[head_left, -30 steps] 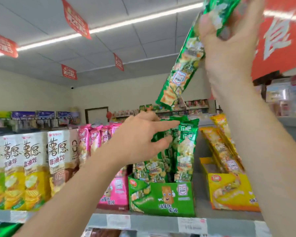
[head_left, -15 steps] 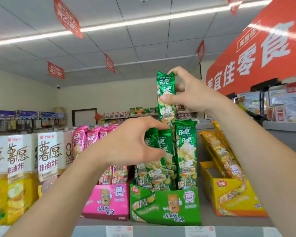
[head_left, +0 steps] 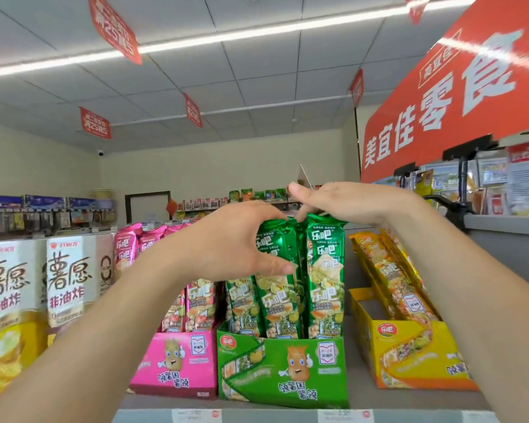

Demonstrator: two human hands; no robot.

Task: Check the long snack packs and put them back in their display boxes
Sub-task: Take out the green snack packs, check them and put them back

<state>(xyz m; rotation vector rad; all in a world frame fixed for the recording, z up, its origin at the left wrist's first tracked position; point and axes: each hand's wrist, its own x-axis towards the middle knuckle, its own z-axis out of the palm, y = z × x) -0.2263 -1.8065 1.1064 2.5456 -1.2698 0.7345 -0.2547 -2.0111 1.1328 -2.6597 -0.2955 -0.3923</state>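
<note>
Curls the left hand (head_left: 226, 245) in a C round the upper part of the green packs (head_left: 326, 270), thumb on a glossy front; sets the right hand (head_left: 345, 199) fingers-down on their crimped tops, thumb lifted free. Counts at least three such long foil packs upright in the green display box (head_left: 287, 367), middle of three printed cardboard boxes: pink box (head_left: 177, 361) to its left, yellow box (head_left: 409, 355) to its right with yellow packs (head_left: 388, 276) leaning. Rests all on a grey shelf (head_left: 364, 389), under a white tiled ceiling (head_left: 257, 71), one big red banner (head_left: 440, 102) and at least five small red hanging signs (head_left: 113, 29).
</note>
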